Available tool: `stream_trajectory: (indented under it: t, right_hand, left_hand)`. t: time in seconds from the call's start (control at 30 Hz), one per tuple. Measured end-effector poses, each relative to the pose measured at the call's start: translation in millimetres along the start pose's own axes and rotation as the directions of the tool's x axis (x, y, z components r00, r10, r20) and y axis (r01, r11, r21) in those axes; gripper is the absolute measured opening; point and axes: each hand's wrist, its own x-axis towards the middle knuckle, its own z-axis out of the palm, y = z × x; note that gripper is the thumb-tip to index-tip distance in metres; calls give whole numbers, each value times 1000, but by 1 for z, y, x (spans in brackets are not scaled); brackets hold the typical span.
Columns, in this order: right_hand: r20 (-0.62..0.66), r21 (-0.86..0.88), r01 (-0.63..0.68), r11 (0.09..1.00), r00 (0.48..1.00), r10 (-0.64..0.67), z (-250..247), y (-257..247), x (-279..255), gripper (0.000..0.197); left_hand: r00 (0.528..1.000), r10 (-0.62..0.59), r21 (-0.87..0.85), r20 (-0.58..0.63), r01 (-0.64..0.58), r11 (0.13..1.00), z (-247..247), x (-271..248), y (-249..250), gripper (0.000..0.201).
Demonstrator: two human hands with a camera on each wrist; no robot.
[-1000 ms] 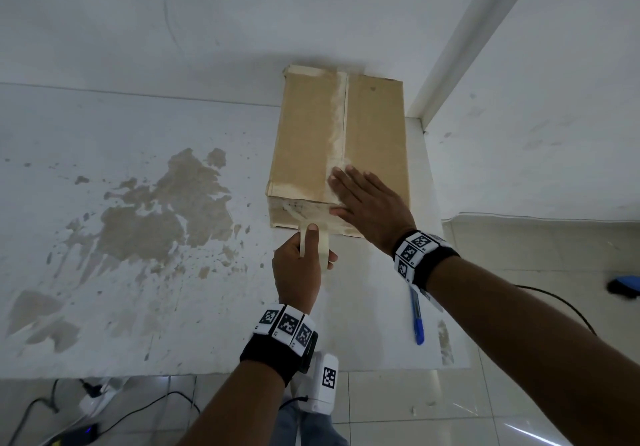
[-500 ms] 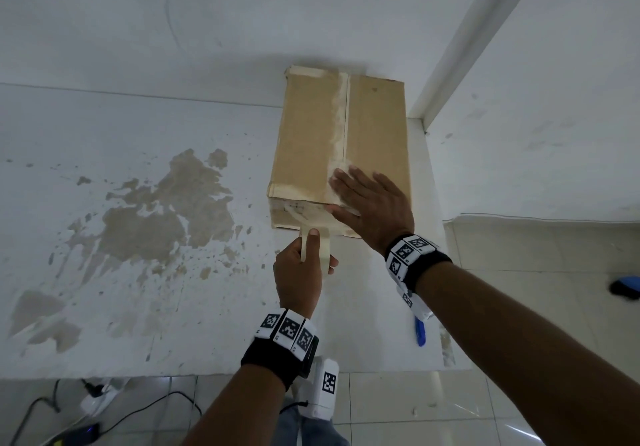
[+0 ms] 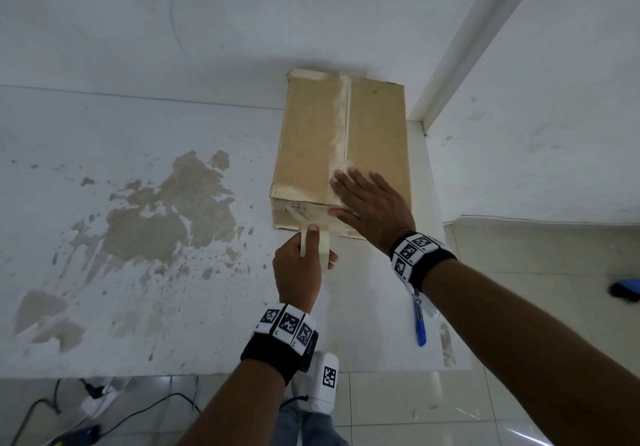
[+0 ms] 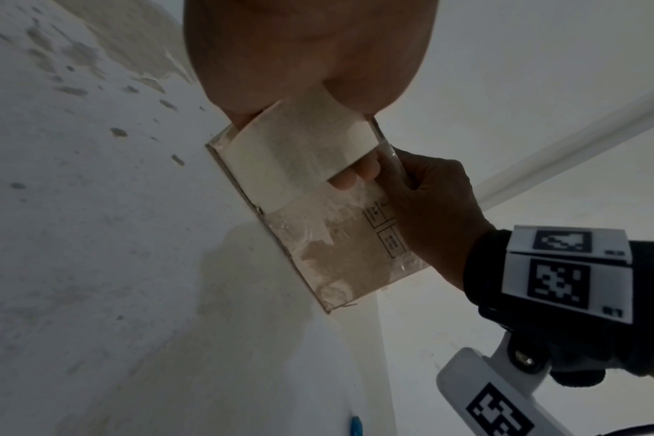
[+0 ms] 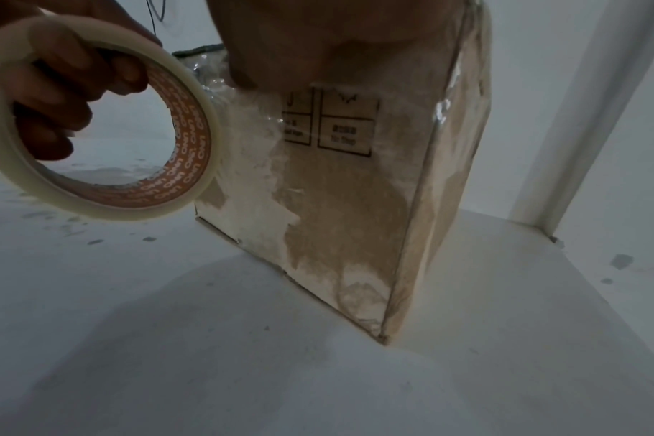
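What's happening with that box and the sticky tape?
A person is taping up a cardboard box that sits on a white table. The left hand grips a roll of tape right at the box's near end. The right hand lies flat on top of the box, over the taped seam by the near edge. A blue cutter lies on the table beside the right wrist.

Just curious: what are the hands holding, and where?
The left hand holds a tape roll, fingers through its hole. The right hand only presses flat on the box.
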Motion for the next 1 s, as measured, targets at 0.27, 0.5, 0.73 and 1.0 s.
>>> stream_trajectory:
  t: [0.27,0.5,0.73,1.0]
  right_hand:
    - [85,123,-165,979,984,155,-10,-7,0,61]
    - [124,23,-85,996,989,81,-5,0,-6,66]
    - [152,169,-145,975,981,120,-18,-1,-2,68]
    - [163,612,-327,720,943,290,-45,9,10,50]
  left_hand:
    - [1000,9,6,10,-9,1000,-8,-9,2,54]
    - [1000,21,31,5,-21,999,-17,-11,2,53]
    - [997,77,37,-2,-77,996,-19,-12,13,53]
    - [984,176,-16,34,-176,984,-19,-17,53,50]
